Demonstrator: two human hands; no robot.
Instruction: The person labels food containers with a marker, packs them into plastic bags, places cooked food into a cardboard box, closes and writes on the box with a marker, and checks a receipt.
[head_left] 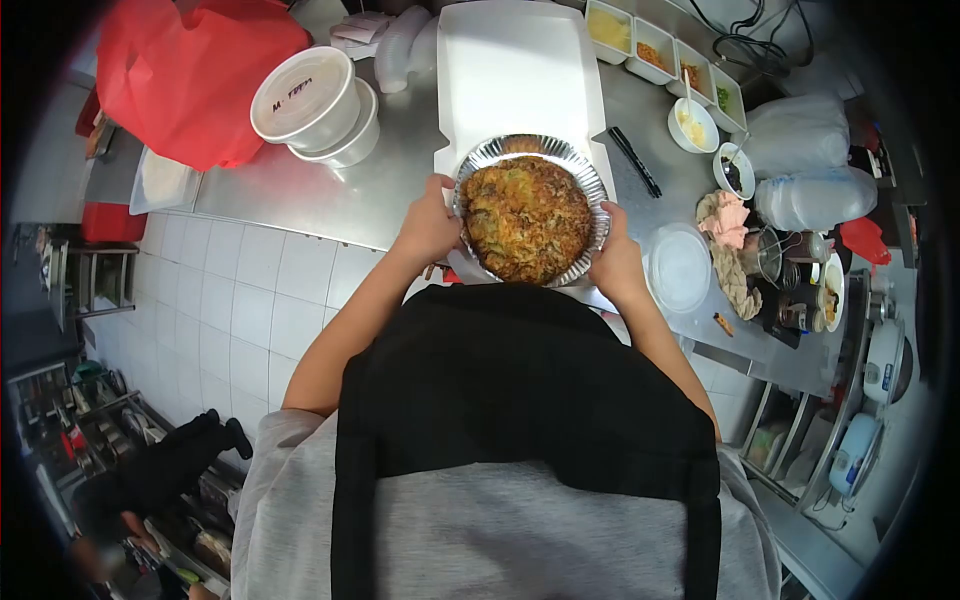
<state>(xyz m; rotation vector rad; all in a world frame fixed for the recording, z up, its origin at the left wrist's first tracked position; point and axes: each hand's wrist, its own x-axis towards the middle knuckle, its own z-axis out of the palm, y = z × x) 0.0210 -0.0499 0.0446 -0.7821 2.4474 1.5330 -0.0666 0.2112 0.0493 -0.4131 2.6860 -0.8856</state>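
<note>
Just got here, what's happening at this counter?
A person in a black apron has a round foil pan of browned food, the left hand and right hand gripping opposite sides of its rim. The pan is at the near end of an open white box on the steel counter; this view can't settle whether it's resting or lifted. Stacked lidded tubs stand left of the box, a black marker lies right.

Browned food (528,222) in foil pan (520,145)

PLACE: commercial-looking kitchen | steel counter (250,190) | takeaway box (520,70) | lidded food tubs (310,90) | tiled floor (260,265)
</note>
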